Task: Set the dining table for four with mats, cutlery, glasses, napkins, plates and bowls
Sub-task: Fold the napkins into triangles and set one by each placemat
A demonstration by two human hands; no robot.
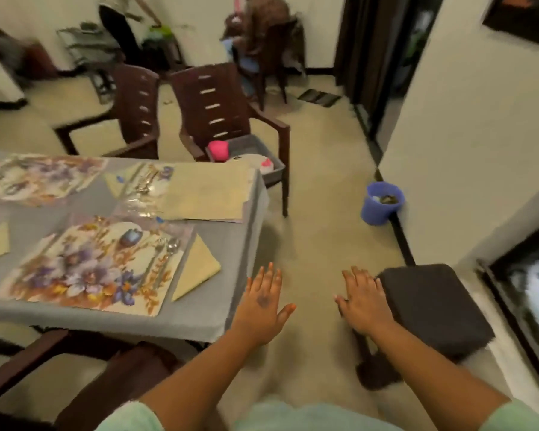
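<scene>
A grey-clothed dining table [224, 318] fills the left. The near floral mat [87, 269] carries a fork and spoon [165, 250], with a folded yellow napkin [196, 265] beside it. A plain beige mat [206, 194] lies at the far right corner, with cutlery on a napkin [143, 181] to its left. Another floral mat [38, 178] lies at the far left. My left hand [262, 306] and my right hand [361, 300] stretch forward over the floor, fingers straight, holding nothing. A grey bin [255, 144] with a pink item and white dishes sits on a chair.
Two brown chairs [218, 110] stand beyond the table; another chair [75, 377] is at the near left. A dark cushioned stool [433, 309] is just right of my right hand. A blue bucket [381, 202] stands by the wall. A person sits at the far side.
</scene>
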